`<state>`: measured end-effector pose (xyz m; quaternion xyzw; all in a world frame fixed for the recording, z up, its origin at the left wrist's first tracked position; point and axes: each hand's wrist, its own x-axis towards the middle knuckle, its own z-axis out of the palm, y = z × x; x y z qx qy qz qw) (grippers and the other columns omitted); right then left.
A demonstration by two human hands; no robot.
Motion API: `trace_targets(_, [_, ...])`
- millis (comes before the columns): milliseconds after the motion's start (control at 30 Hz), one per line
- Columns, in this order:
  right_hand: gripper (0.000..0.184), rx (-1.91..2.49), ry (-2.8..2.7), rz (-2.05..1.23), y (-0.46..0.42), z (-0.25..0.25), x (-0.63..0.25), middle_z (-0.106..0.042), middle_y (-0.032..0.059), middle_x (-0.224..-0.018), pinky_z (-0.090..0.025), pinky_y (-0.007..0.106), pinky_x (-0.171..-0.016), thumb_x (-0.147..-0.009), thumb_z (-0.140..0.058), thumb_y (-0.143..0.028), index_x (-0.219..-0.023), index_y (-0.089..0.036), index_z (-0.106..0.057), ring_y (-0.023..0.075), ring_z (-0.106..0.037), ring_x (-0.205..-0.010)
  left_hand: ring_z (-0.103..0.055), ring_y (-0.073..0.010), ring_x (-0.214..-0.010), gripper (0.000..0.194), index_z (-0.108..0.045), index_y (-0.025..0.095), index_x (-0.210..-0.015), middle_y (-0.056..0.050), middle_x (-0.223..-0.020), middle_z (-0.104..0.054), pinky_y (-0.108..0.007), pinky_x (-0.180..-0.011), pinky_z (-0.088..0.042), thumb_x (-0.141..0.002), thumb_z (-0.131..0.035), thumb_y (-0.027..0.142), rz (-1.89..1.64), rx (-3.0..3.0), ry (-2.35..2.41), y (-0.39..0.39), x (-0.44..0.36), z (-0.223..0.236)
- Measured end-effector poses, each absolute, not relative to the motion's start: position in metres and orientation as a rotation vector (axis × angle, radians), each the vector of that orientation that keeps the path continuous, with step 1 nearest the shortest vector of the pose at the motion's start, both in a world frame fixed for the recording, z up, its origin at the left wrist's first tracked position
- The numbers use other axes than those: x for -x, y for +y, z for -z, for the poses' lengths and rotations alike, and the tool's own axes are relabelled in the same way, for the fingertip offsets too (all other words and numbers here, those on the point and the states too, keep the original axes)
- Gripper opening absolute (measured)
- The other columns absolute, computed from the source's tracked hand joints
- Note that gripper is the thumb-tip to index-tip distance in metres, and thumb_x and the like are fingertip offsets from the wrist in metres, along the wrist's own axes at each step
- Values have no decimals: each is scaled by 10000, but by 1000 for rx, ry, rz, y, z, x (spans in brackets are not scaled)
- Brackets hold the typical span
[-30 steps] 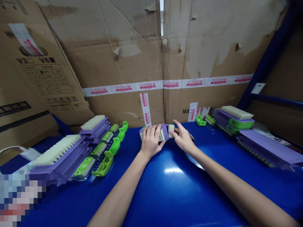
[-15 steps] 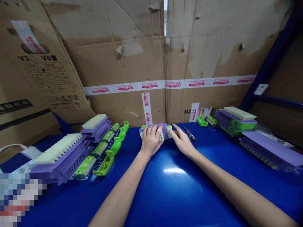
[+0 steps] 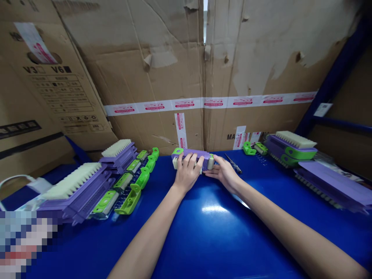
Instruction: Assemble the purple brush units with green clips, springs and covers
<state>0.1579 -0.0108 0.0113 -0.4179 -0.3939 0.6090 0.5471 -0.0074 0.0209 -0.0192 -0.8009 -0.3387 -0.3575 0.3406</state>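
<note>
A purple brush body (image 3: 193, 152) with a green end cap (image 3: 178, 151) and pale bristles lies near the cardboard at the back of the blue table. My left hand (image 3: 187, 170) is wrapped over its front side, covering most of the bristles. At its right end sits a small grey-and-green piece (image 3: 210, 162). My right hand (image 3: 226, 174) holds that end, thumb at the top and fingers stretched along the lower side. The fingertips are partly hidden. A thin dark tool like a screwdriver (image 3: 233, 163) lies just beyond my right hand.
Stacked purple brush parts with pale bristles (image 3: 74, 180) stand at left, beside a row of green-and-grey pieces (image 3: 123, 181) and a row of green caps (image 3: 142, 177). More brush parts (image 3: 293, 145) lie at right. Cardboard (image 3: 157, 85) walls the back.
My right hand has turned and its fingers have moved under the brush's right end. The brush has tilted slightly, showing more of its purple top and left green cap.
</note>
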Motion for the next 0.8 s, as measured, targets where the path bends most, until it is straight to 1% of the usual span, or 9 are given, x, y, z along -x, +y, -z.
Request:
trace_targets(100, [331,985,-909,-1462,-13,-15,-159,-698,53,-743,-552,377,-746,-851,-540,-390,-1123,-208,-490,193,-690,-669,-510,-279,-1088,386,-528,141,-1211,-159,-1136,-583,-516,-1028,-313,-836,-498,232,944,2010,-859,21,7,19])
trace_targets(200, [339,995,-895,-1477,-13,-16,-160,-701,59,-755,-550,380,-742,-845,-551,-379,-1129,-204,-497,191,-690,-660,-522,-276,-1069,384,-532,131,-1194,-156,-1112,-587,-508,-1026,-320,-827,-520,241,937,1981,-853,21,6,20])
trace_targets(400, [352,980,-906,-1544,-10,-16,-164,-708,93,-796,-549,387,-753,-837,-577,-376,-1124,-176,-533,200,-695,-692,-524,-281,-1092,426,-510,148,-1226,-159,-1141,-578,-530,-1033,-313,-815,-551,252,956,2048,-894,23,7,22])
trace_targets(533, [354,984,-903,-1560,-11,-18,-164,-707,98,-795,-550,387,-760,-833,-599,-384,-1105,-167,-535,205,-697,-705,-530,-285,-1083,443,-505,145,-1226,-162,-1135,-578,-536,-1021,-332,-804,-571,262,947,2050,-898,23,8,21])
trace_targets(667, [372,1053,-862,-1546,-14,-19,-161,-701,102,-791,-558,381,-727,-837,-597,-415,-1093,-158,-516,206,-696,-693,-529,-281,-1087,448,-503,165,-1235,-151,-1134,-583,-528,-1006,-352,-798,-572,235,897,2081,-899,22,7,20])
trace_targets(733, [399,1087,-875,-1518,-14,-17,-159,-699,113,-823,-562,374,-712,-827,-604,-442,-1090,-157,-511,207,-696,-708,-529,-273,-1089,433,-507,185,-1241,-142,-1137,-587,-522,-1004,-353,-811,-547,218,884,2096,-903,22,6,20])
trace_targets(800, [455,1136,-927,-1405,-14,-13,-157,-693,125,-918,-567,368,-696,-804,-614,-478,-1119,-169,-505,214,-694,-770,-532,-266,-1083,422,-515,196,-1241,-136,-1137,-592,-512,-997,-356,-819,-531,206,881,2084,-917,21,4,19])
